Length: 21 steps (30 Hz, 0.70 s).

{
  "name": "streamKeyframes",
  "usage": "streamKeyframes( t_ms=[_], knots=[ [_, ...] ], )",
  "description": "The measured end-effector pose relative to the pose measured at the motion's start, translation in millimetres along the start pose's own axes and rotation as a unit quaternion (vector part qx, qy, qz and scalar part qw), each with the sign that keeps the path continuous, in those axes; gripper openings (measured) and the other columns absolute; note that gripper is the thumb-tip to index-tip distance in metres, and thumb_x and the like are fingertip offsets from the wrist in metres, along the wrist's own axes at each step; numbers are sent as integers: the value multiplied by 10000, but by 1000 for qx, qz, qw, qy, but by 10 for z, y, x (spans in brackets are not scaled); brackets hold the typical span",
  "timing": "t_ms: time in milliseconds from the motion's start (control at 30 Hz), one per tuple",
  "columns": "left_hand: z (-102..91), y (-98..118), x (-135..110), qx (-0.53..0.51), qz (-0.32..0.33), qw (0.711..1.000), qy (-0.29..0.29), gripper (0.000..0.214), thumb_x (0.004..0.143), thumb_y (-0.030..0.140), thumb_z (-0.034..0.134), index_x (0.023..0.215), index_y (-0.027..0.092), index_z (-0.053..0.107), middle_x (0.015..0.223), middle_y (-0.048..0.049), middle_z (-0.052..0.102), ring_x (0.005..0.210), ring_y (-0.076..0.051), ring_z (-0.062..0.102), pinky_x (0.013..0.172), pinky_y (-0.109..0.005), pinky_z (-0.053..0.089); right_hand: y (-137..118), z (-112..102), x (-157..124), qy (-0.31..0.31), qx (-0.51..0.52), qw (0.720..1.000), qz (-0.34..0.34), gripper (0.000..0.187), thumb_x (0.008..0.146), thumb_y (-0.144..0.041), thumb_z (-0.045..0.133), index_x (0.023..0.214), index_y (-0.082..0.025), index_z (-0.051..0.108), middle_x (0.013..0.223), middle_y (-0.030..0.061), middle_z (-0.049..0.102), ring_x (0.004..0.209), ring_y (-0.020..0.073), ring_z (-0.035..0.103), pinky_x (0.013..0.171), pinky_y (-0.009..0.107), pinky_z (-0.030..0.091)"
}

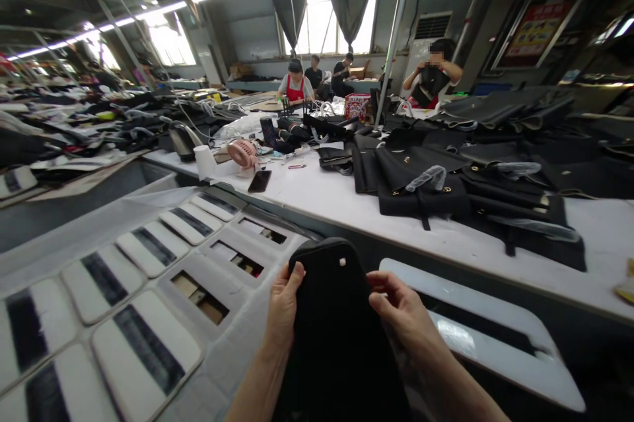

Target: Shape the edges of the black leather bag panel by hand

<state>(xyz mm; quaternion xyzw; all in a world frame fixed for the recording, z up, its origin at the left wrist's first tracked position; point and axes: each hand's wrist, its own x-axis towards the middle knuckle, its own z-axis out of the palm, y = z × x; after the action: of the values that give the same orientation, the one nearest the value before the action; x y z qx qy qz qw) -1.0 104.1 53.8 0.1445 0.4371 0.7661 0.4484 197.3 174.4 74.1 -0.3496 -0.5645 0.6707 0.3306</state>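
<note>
While gripped at both edges, black leather panel (337, 316) held upright near the bottom centre, small white stud (341, 263) near its rounded top. Left hand (282, 306) clamped on the left edge, right hand (403, 316) clamped on the right edge. Just beyond, long white surface (347, 204) carrying black bags (421, 184), pink fan (242, 153), phone (259, 180). Far back, seated people (296, 85). Left, white padded molds (148, 349).

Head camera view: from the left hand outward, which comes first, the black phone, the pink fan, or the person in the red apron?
1. Black phone, on the white table beyond the left hand.
2. Pink fan, just behind the phone, slightly left.
3. Person in the red apron, far back near the windows.
</note>
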Motion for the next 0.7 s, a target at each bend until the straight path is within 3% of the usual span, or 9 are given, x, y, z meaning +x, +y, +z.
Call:
streamKeyframes(
  t_ms=[67,133,233,333,467,533,600,633,700],
  knots=[
    [-30,92,-4,-9,32,998,62,396,765,424,770,1037,165,646,887,-43,721,735,-173,694,757,-304,579,128,-145,-250,22,-71,997,-1,579,695,-514,781,1180,-233,636,1196,108,643,1108,300,589,960,390,467],
    [-16,168,-16,-19,63,990,129,395,752,439,776,1030,189,651,909,-28,722,723,-162,692,765,-306,580,324,-263,-544,51,-59,996,36,711,634,-528,809,1266,-271,605,1325,111,584,1248,349,510,1051,447,416],
    [61,206,-84,-23,105,973,205,377,765,459,754,1042,224,652,961,-17,716,783,-170,693,773,-310,579,643,-301,-889,137,64,985,88,861,545,-543,858,1317,-316,552,1350,110,575,1307,359,468,1077,461,400],
    [116,131,-259,2,125,961,246,386,769,494,739,1047,243,649,987,-10,703,842,-180,679,750,-298,575,837,-183,-987,191,250,935,166,881,578,-558,843,1348,-346,471,1317,108,602,1259,338,527,1006,479,460],
    [-61,73,-590,121,133,947,267,447,764,596,699,1030,243,630,931,4,675,831,-174,638,700,-261,542,877,9,-929,154,367,893,211,697,589,-419,860,1210,-264,582,1143,108,693,1116,324,630,930,450,509],
    [-241,158,-722,244,156,920,265,463,766,627,677,1008,234,638,942,5,662,866,-169,613,721,-243,515,876,80,-929,137,380,886,227,662,572,-375,868,1171,-253,614,1055,100,720,1028,321,670,893,454,524],
    [-405,304,-813,332,203,884,258,452,772,601,688,1053,249,647,1096,8,641,1015,-173,585,846,-232,485,888,117,-944,131,378,888,226,692,568,-382,866,1197,-254,606,1023,99,725,961,324,690,851,467,537],
    [-464,379,-845,340,219,881,246,445,778,569,700,1096,262,645,1181,14,619,1107,-177,558,927,-229,456,899,115,-946,132,370,893,219,702,571,-397,863,1206,-250,601,1023,100,723,941,321,693,837,465,541],
    [-527,493,-891,281,213,912,211,448,769,502,741,1141,273,642,1242,22,601,1221,-183,509,1036,-232,403,914,62,-922,139,324,914,203,691,560,-425,866,1175,-235,614,1006,91,724,912,307,694,823,441,547]
  ],
)
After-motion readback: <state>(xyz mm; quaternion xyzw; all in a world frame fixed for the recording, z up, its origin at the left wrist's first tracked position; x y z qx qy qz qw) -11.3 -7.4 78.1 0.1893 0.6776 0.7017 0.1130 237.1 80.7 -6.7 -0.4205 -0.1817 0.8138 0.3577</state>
